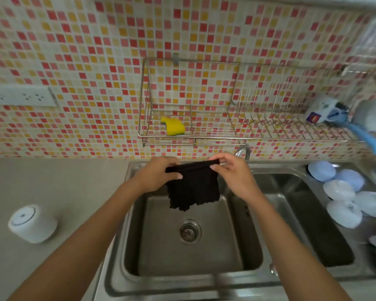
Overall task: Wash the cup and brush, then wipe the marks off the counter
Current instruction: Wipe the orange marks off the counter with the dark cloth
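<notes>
A black cloth (193, 187) hangs above the left basin of the steel sink (117, 224). My left hand (159, 173) pinches its top left corner and my right hand (230, 170) pinches its top right corner, so the top edge is stretched between them. On the wall rack (204, 139) at the right, a white cup (321, 110) lies on its side. A brush with a blue handle (365, 135) lies beside it, the handle sticking out over the rack's front. The beige counter (52, 181) lies left of the sink.
A yellow sponge (174, 127) rests in the rack's left section. The tap (242, 152) pokes out behind my right hand. A white cylinder (33, 223) stands on the left counter. Several upturned pale bowls (345, 192) sit right of the sink. A socket strip (20, 96) is on the tiled wall.
</notes>
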`<state>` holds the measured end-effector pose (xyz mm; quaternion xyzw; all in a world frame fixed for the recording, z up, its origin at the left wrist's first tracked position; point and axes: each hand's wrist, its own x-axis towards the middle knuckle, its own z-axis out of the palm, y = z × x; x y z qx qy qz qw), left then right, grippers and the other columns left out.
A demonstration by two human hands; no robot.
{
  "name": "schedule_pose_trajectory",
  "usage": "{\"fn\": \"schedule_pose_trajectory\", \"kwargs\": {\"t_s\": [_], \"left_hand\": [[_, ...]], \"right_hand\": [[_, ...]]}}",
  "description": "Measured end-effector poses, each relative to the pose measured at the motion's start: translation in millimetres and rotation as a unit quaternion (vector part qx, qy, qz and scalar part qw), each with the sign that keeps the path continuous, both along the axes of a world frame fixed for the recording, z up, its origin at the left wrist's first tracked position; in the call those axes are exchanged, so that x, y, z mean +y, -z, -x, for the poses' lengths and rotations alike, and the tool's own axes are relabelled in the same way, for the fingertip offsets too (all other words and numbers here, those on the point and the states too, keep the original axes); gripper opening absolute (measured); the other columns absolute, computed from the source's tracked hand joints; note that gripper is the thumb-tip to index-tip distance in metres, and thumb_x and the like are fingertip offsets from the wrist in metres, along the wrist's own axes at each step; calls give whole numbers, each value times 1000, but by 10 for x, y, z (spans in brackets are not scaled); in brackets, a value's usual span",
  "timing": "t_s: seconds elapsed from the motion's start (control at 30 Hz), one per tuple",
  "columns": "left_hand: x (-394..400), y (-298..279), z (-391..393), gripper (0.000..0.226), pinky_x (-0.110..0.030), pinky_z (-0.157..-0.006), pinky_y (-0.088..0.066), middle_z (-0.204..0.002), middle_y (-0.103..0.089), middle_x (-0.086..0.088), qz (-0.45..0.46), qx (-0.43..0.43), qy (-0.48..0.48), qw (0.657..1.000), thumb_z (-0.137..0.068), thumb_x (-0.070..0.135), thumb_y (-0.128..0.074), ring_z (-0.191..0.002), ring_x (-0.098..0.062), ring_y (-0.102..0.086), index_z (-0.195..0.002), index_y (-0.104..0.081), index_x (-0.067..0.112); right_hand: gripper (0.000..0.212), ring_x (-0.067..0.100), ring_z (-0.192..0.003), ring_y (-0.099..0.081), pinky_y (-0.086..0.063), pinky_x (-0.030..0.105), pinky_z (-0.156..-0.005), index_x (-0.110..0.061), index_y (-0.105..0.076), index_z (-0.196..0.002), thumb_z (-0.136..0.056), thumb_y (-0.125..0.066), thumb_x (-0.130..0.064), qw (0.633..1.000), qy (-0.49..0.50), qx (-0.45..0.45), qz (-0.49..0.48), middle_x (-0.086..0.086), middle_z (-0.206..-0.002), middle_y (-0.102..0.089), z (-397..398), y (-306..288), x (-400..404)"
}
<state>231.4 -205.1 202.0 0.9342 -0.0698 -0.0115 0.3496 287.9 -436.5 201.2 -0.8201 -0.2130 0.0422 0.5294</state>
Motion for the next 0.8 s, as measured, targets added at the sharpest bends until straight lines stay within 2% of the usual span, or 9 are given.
{"fn": "schedule_pose_trajectory", "kwargs": {"t_s": [0.1, 0.17, 0.27, 0.33, 0.53, 0.6, 0.67, 0.73, 0.8], "left_hand": [[-70, -285, -211, 15, -8, -70, -41, -92, -64, 17, 27, -48, -1, 998, -87, 23, -69, -86, 6, -56, -102, -68, 22], [-95, -491, -371, 12, -5, -64, -41, -87, -62, 21, 44, -81, -17, 996, -86, 25, -70, -81, 7, -56, -98, -67, 25], [-112, -768, -667, 9, -6, -62, -43, -84, -63, 16, 86, -111, -33, 990, -86, 25, -70, -78, 4, -59, -94, -67, 24], [-118, -888, -884, 14, -10, -66, -47, -90, -67, 8, 111, -114, -37, 987, -87, 24, -69, -83, 0, -61, -98, -70, 16], [-58, -854, -1513, 21, -20, -71, -46, -98, -70, -9, 103, -67, -74, 990, -86, 23, -70, -88, -16, -63, -100, -72, 6], [-34, -796, -1682, 22, -21, -68, -45, -97, -70, -12, 99, -55, -83, 990, -86, 22, -70, -89, -20, -64, -98, -71, 4], [-22, -724, -1837, 23, -24, -69, -44, -99, -69, -12, 85, -43, -95, 991, -86, 22, -71, -91, -21, -62, -99, -71, 3], [-17, -640, -1972, 26, -26, -75, -42, -106, -67, -9, 59, -26, -99, 993, -85, 23, -71, -97, -20, -59, -104, -69, 5], [-14, -554, -2097, 29, -26, -81, -38, -112, -64, -8, 32, -18, -105, 994, -85, 21, -72, -105, -22, -57, -110, -68, 8]], "right_hand": [[23, 12, -98, -65, -53, 36, -91, -34, -70, -96, -86, -68, -13, 999, 16, -14, -32, -6, -99, -70, -197, -251, -130], [26, 12, -98, -66, -53, 33, -89, -36, -69, -99, -87, -67, -13, 998, 19, -20, -63, -5, -99, -70, -339, -455, -165], [26, 11, -93, -66, -53, 27, -85, -30, -67, -105, -86, -69, -12, 992, 58, -37, -102, -3, -96, -68, -641, -728, -139], [24, 13, -91, -67, -54, 31, -83, -28, -68, -105, -85, -71, -16, 989, 87, -31, -113, -3, -95, -67, -895, -814, -87], [22, 18, -100, -65, -52, 45, -93, -20, -69, -105, -83, -73, -19, 990, 113, 23, -79, 1, -104, -69, -1570, -719, 83], [25, 18, -102, -64, -51, 43, -95, -16, -68, -108, -84, -72, -19, 991, 122, 25, -49, 2, -107, -68, -1704, -688, 123], [27, 16, -102, -62, -49, 36, -93, -12, -67, -111, -85, -71, -18, 992, 128, 16, -6, 0, -107, -67, -1815, -674, 165], [23, 15, -99, -60, -45, 28, -87, -9, -67, -109, -87, -68, -15, 991, 130, 0, 42, -1, -99, -63, -1904, -660, 229], [21, 17, -99, -59, -44, 27, -85, -7, -66, -108, -88, -66, -14, 988, 126, -6, 86, 1, -98, -61, -2010, -618, 310]]}}
